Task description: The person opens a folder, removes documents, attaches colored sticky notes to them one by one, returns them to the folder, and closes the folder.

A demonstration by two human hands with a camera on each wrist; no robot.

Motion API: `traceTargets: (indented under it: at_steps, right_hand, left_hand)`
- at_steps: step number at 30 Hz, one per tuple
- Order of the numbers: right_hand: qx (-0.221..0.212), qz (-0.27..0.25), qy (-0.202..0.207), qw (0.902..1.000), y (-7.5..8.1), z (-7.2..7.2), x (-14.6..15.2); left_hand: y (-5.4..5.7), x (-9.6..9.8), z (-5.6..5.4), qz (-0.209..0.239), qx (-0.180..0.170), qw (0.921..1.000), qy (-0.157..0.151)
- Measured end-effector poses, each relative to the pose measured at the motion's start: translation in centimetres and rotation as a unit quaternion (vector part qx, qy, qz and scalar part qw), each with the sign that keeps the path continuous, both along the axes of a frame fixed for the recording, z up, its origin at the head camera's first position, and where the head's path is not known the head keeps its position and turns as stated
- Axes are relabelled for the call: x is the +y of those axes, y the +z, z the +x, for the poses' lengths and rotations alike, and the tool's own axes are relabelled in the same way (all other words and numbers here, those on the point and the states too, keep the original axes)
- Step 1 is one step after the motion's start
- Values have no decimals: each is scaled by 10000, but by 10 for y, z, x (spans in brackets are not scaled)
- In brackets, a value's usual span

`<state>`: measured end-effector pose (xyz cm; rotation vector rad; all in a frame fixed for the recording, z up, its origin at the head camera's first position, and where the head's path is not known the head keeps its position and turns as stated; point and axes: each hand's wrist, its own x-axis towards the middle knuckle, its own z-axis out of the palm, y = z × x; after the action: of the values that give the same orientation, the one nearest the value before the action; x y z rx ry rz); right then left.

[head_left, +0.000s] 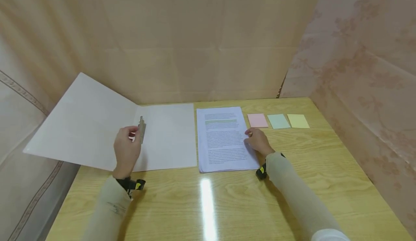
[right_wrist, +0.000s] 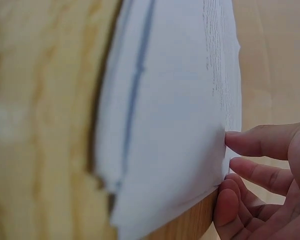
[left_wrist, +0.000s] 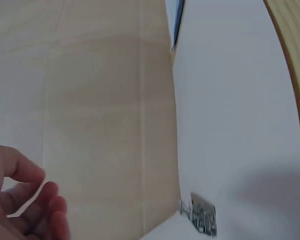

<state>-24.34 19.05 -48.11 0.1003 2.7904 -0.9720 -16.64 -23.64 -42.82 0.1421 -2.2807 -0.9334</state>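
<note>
A stack of printed sheets [head_left: 224, 140], its top page marked with a green highlighted line, lies on the table. My right hand [head_left: 258, 141] pinches the sheets at their right edge; in the right wrist view, the fingers [right_wrist: 260, 142] meet that edge and the layered pages spread apart slightly. To the left, a white folder [head_left: 170, 136] lies spread, its cover tilted up. Over its spine, my left hand [head_left: 127, 147] hovers by the metal clip [head_left: 142, 129]. The left wrist view shows this hand loosely curled, holding nothing and apart from the clip [left_wrist: 202, 215].
Right of the sheets lie pink [head_left: 258, 120], green [head_left: 278, 121] and yellow [head_left: 298, 121] sticky note pads in a row. A curtain [head_left: 195, 53] hangs behind the wooden table [head_left: 175, 205], with a patterned cloth [head_left: 367, 71] at the right.
</note>
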Motion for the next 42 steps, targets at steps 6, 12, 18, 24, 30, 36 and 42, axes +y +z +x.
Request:
traceTargets:
  at_steps: [6, 12, 18, 24, 30, 36, 42]
  right_hand:
    - [-88, -5, 7, 10000, 1, -2, -1]
    - [-122, 44, 108, 9999, -3, -3, 3]
    - [-121, 238, 261, 9993, -5, -6, 5]
    - [-125, 295, 327, 9990, -4, -6, 2]
    - [-78, 325, 384, 9987, -4, -6, 0]
    - [-63, 382, 412, 9984, -6, -7, 0]
    - [-95, 373, 404, 9984, -5, -7, 1]
  left_hand:
    - [-1, 18, -16, -77, -1215, 9915, -458]
    - [-4, 38, -27, -195, -2234, 9700, -942]
    - [-9, 56, -37, -105, -2887, 9486, -1294]
    - [-18, 69, -43, -150, -3308, 9272, -1748]
    - [-25, 79, -47, -162, -3441, 9154, -2081]
    - [-26, 91, -51, -199, -3295, 9168, -2247]
    - [-30, 104, -54, -256, -3255, 9170, -2290]
